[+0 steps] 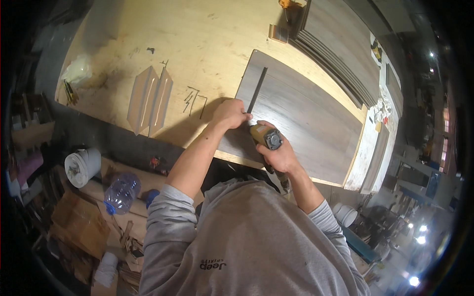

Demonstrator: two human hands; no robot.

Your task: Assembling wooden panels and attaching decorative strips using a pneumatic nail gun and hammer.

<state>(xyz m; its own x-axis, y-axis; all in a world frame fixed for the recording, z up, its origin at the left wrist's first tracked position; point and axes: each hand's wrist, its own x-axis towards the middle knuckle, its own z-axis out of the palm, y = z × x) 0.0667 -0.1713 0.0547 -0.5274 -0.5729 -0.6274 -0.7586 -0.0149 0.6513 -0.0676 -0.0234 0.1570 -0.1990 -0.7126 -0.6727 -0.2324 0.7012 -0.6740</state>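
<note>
A grey wood-grain panel (pixel 316 123) lies on the light plywood bench. Across its left part runs a narrow dark strip (pixel 257 90). My left hand (pixel 230 114) is closed at the strip's near end, thumb and fingers pressing it against the panel. In my right hand (pixel 279 154) is a yellow and dark power drill (pixel 265 136), fingers wrapped round its grip. Its front end points at the strip beside my left fingertips; the tip itself is hidden.
A stack of grey panels (pixel 340 44) stands at the back right. Two pointed board pieces (pixel 150 101) and several thin dark rods (pixel 195 101) lie on the bench (pixel 197 34) to the left. Below stand a white bucket (pixel 83 167) and a clear blue bottle (pixel 122 192).
</note>
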